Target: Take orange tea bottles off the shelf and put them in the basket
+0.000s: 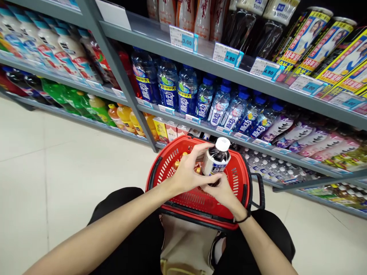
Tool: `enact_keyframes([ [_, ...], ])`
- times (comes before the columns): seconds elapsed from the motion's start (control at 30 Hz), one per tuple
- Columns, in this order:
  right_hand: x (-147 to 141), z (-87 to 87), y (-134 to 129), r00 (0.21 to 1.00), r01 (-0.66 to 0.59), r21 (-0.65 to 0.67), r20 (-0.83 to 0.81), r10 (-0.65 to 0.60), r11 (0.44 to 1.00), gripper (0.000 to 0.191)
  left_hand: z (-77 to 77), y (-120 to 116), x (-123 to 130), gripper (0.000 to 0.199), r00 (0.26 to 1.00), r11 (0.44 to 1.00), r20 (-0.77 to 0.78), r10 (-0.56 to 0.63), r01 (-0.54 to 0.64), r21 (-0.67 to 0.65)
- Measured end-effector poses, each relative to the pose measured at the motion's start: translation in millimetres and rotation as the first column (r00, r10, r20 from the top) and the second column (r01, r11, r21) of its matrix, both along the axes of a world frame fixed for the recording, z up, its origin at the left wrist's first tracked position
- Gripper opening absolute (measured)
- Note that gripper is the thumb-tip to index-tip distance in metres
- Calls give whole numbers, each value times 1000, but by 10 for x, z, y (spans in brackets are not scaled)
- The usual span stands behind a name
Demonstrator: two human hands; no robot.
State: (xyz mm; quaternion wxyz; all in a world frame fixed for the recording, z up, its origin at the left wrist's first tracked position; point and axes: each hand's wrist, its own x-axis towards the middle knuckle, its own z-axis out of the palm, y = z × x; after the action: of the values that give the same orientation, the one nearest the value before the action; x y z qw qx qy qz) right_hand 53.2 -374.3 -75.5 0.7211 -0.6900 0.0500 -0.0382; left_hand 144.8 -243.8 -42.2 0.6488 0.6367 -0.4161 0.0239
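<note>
A dark bottle [217, 160] with a white cap and a white and blue label is held above the red basket [197, 198]. My left hand [190, 170] is wrapped round its left side, thumb across the lower front. Against the lower part of the same bottle, my right hand [220, 190] is closed, its fingers partly hidden behind the bottle. Inside the basket, several small bottles with orange-yellow caps [177, 163] show beside and behind my left hand.
Shelves of drinks stand in front, with blue-capped bottles [187, 89] on the middle shelf and price tags on a grey shelf edge [200, 53]. The basket's black handle [260, 191] sticks out at right. My knees flank the basket on the tiled floor [71, 152].
</note>
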Motion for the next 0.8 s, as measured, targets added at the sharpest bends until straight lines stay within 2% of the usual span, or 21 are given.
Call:
enact_keyframes([
  [0.07,-6,29,-4,1000,-25,-9,9,25,1000,24,-42,-9,-7,87,997,1000,80,18,-19,13],
  [0.13,-24,50,-10,999,-36,-6,20,36,999,25,-69,-19,-8,88,992,999,124,34,-35,4],
  [0.3,-55,45,-25,993,-56,38,103,51,998,45,-118,-28,16,95,965,996,255,63,-45,-75],
  [0.47,-79,-46,-52,991,-64,15,119,61,998,53,-165,6,47,97,931,990,345,120,-88,-106],
  [0.67,-97,-78,-71,991,-89,-31,101,92,996,55,-133,16,66,94,878,987,450,161,-129,-99],
  [0.8,-104,-98,-81,994,-58,-63,88,64,996,56,-98,14,64,95,867,987,472,162,-134,-92],
])
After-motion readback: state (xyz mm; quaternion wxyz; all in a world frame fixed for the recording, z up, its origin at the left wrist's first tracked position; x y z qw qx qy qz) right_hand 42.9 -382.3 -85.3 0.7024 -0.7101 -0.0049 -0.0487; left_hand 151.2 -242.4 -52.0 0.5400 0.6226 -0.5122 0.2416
